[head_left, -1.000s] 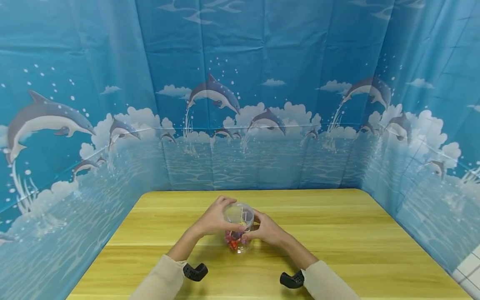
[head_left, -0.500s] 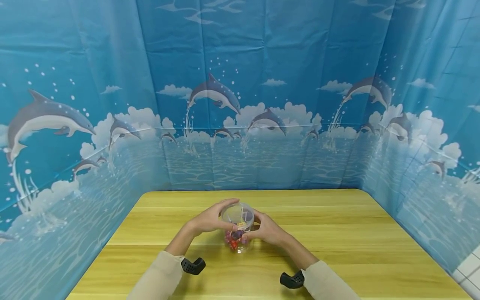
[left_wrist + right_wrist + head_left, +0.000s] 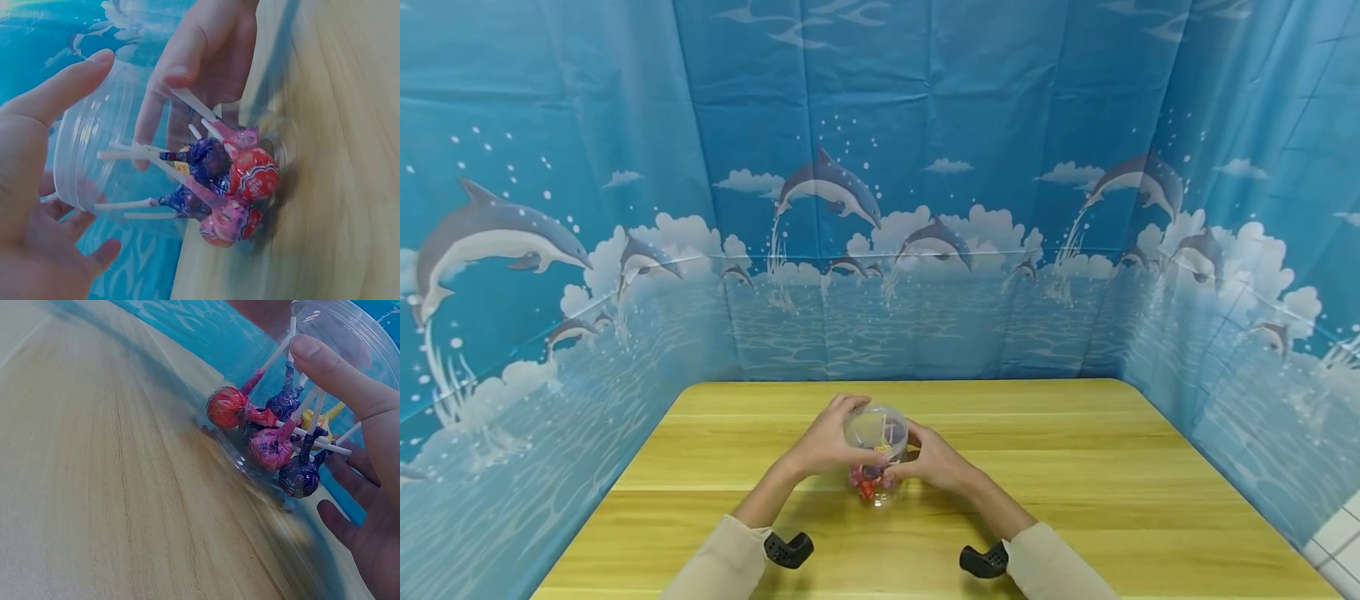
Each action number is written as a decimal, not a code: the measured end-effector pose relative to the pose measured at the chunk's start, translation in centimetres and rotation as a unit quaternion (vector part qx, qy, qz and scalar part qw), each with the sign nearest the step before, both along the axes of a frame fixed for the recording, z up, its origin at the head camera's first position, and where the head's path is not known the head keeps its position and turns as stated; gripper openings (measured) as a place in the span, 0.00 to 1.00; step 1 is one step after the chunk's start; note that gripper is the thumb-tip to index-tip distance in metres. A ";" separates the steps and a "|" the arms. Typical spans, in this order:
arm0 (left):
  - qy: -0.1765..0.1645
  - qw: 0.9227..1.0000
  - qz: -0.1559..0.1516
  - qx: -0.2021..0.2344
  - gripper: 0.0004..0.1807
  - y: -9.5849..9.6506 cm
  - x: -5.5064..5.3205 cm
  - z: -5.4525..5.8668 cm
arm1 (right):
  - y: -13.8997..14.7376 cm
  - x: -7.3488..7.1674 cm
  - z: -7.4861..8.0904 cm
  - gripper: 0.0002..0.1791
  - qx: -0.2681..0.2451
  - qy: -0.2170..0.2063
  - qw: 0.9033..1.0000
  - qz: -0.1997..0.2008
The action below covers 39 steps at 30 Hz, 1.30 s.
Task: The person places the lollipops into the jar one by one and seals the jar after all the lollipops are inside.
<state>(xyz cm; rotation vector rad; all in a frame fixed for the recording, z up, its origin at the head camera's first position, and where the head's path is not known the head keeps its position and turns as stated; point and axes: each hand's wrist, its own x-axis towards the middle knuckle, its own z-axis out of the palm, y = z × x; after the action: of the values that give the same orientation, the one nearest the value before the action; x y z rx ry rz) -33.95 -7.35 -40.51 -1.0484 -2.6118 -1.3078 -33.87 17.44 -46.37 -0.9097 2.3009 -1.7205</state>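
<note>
A clear plastic jar (image 3: 883,500) stands upright near the middle of the table. My left hand (image 3: 829,440) curves its thumb and fingers around the clear lid (image 3: 874,425) at the jar's top. From the other side my right hand (image 3: 938,460) grips the jar's body, thumb toward me. Inside, several wrapped lollipops lie heads down with white sticks upward: a red lollipop (image 3: 254,175), a pink lollipop (image 3: 271,449), a purple lollipop (image 3: 299,477) and a yellow lollipop (image 3: 315,427). Whether the lid is tight or loose cannot be seen.
The jar stands on a yellow wood-grain table (image 3: 1075,500). A blue dolphin-print curtain (image 3: 925,317) hangs behind the table and along both sides. White floor tiles (image 3: 1341,533) show at the lower right.
My left hand slid back around the lid toward its near left side, its fingers lifting slightly, then turned forward again to about its earlier position. My right hand and the jar stay put.
</note>
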 end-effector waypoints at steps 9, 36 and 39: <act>-0.128 0.984 -0.117 0.043 0.46 -1.4 -1.5 -0.2 | 0.1 -0.1 0.0 0.44 -0.006 -0.001 1.000 0.002; -0.140 0.981 -0.092 0.098 0.48 -1.7 -1.5 -0.7 | 0.1 -0.2 -0.3 0.43 -0.004 0.002 1.000 0.007; -0.149 0.979 -0.107 0.088 0.49 -1.9 -2.0 -0.7 | 0.1 -0.3 -0.3 0.43 -0.005 0.004 1.000 0.009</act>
<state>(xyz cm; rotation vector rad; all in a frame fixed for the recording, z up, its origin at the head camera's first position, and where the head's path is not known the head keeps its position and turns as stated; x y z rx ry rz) -35.91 -9.28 -41.22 -1.2152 -2.5717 -1.8380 -34.19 17.58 -46.64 -0.9377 2.2832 -1.7246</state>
